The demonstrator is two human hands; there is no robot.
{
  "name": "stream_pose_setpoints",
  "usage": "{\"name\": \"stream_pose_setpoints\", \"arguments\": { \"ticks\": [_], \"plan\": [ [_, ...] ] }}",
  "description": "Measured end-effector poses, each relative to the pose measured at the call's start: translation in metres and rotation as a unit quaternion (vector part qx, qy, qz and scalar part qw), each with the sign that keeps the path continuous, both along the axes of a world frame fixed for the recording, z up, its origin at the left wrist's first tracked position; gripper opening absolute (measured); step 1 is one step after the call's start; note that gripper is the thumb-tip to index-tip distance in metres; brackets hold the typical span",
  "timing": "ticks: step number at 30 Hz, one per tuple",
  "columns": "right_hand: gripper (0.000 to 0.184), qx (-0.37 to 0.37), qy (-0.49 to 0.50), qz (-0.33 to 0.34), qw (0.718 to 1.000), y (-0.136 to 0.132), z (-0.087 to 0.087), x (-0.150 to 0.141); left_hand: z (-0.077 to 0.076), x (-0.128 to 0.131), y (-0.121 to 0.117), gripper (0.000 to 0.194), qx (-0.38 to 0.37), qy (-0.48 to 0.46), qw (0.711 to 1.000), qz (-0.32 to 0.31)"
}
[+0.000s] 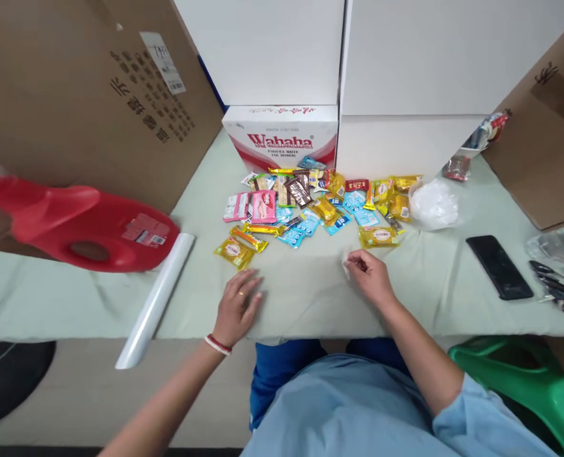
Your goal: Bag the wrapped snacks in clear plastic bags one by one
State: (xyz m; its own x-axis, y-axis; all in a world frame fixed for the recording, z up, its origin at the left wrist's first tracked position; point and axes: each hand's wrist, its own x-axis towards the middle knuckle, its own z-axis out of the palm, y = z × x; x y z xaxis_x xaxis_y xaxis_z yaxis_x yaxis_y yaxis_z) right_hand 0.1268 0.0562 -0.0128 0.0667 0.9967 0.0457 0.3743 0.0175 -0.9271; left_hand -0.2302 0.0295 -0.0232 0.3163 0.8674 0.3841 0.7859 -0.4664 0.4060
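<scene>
My left hand [237, 306] rests on the green tablecloth with its fingers apart and nothing in them, just below a yellow snack packet [235, 252]. In a pinch, my right hand [370, 274] holds a small piece of thin whitish plastic [345, 263]; its exact kind is not plain. Beyond both hands lies a loose heap of wrapped snacks: a pink packet [263, 206], a dark brown bar [297, 192], light blue sachets [361, 208] and several yellow packets. Nearest to my right hand is another yellow packet [378, 237]. A bundle of thin white plastic [434, 204] sits right of the heap.
A Wahaba-type water carton [282, 143] and white boxes [415, 63] stand behind the snacks. To the left are a red jug [96, 225] and a white roll [155, 301] overhanging the edge. A black phone [499, 267] lies right, near a plastic bottle [558, 244].
</scene>
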Motion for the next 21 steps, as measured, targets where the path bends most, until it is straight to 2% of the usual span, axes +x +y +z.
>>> {"name": "stream_pose_setpoints", "arguments": {
  "ticks": [1, 2, 4, 6, 8, 10, 11, 13, 17, 21],
  "plan": [
    [0.016, 0.002, 0.010, -0.001, 1.000, -0.009, 0.001, 0.000, 0.005, 0.014, -0.005, 0.028, 0.005, -0.050, 0.997, 0.051],
    [0.017, 0.010, 0.007, 0.001, 1.000, -0.016, 0.002, -0.001, 0.009, 0.030, -0.009, 0.024, -0.007, -0.095, 0.993, 0.076],
    [0.015, 0.040, -0.023, 0.019, 0.999, -0.024, 0.006, -0.005, 0.013, 0.070, -0.013, 0.029, -0.105, -0.189, 0.975, 0.053],
    [0.015, 0.082, -0.066, 0.057, 0.993, -0.028, 0.010, -0.012, 0.012, 0.109, -0.010, 0.035, -0.216, -0.300, 0.929, 0.029],
    [0.018, 0.121, -0.107, 0.109, 0.981, -0.030, 0.012, -0.019, 0.006, 0.139, -0.004, 0.041, -0.312, -0.400, 0.861, 0.009],
    [0.023, 0.135, -0.123, 0.157, 0.971, -0.033, 0.012, -0.025, -0.003, 0.157, 0.001, 0.043, -0.351, -0.450, 0.821, 0.002],
    [0.023, 0.127, -0.117, 0.173, 0.970, -0.035, 0.012, -0.026, -0.007, 0.162, 0.001, 0.043, -0.351, -0.460, 0.816, 0.002],
    [0.024, 0.076, -0.071, 0.180, 0.978, -0.038, 0.009, -0.028, -0.014, 0.165, -0.001, 0.044, -0.324, -0.454, 0.830, 0.004],
    [0.029, -0.055, 0.061, 0.119, 0.989, -0.039, 0.003, -0.030, -0.019, 0.163, -0.008, 0.045, -0.277, -0.406, 0.871, -0.026],
    [0.036, -0.076, 0.130, 0.092, 0.984, -0.036, 0.000, -0.035, -0.017, 0.162, -0.008, 0.045, -0.284, -0.391, 0.875, -0.031]
  ]
}}
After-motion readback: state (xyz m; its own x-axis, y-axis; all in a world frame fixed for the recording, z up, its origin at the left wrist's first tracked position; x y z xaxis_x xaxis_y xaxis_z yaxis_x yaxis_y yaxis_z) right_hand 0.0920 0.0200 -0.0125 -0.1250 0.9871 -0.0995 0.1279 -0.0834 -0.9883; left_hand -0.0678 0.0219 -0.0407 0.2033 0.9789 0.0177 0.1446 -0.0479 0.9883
